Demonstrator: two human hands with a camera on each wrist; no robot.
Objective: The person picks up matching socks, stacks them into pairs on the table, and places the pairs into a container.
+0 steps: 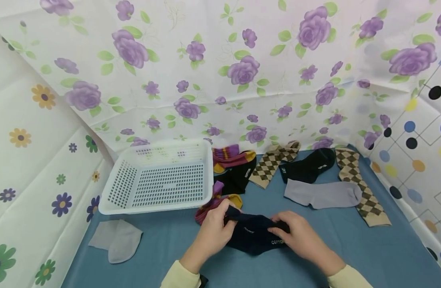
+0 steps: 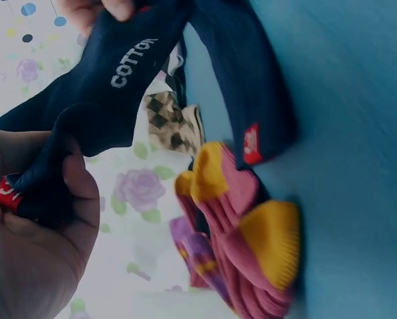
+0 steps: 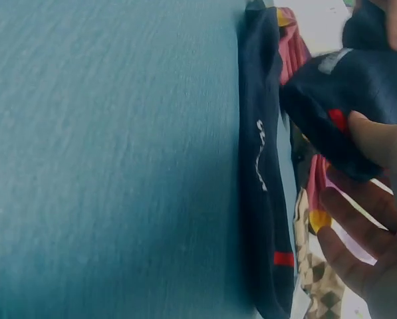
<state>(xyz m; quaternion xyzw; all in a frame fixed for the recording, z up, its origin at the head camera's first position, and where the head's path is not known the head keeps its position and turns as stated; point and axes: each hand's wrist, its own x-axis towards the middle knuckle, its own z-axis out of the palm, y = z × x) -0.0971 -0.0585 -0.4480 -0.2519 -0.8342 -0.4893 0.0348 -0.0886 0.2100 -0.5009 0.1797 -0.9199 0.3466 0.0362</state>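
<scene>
In the head view my left hand (image 1: 214,230) and right hand (image 1: 300,237) hold a navy sock (image 1: 254,224) between them, low over the blue cloth. The left thumb and fingers grip one end, which is folded over and shows a red patch in the left wrist view. At the other end the right thumb and forefinger pinch the fabric beside a red mark, and the remaining fingers are spread apart. A second navy sock (image 3: 261,199), with white lettering and a red stripe, lies flat on the cloth beneath. Pink-and-yellow ribbed socks (image 2: 251,252) lie beside the left hand.
A white plastic basket (image 1: 155,210) stands at back left. A folded grey sock (image 1: 124,242) lies before it. Black socks (image 1: 308,166), argyle socks (image 1: 360,182) and a flat light-grey sock (image 1: 321,195) lie at back right. Patterned sheets (image 1: 220,60) enclose the area.
</scene>
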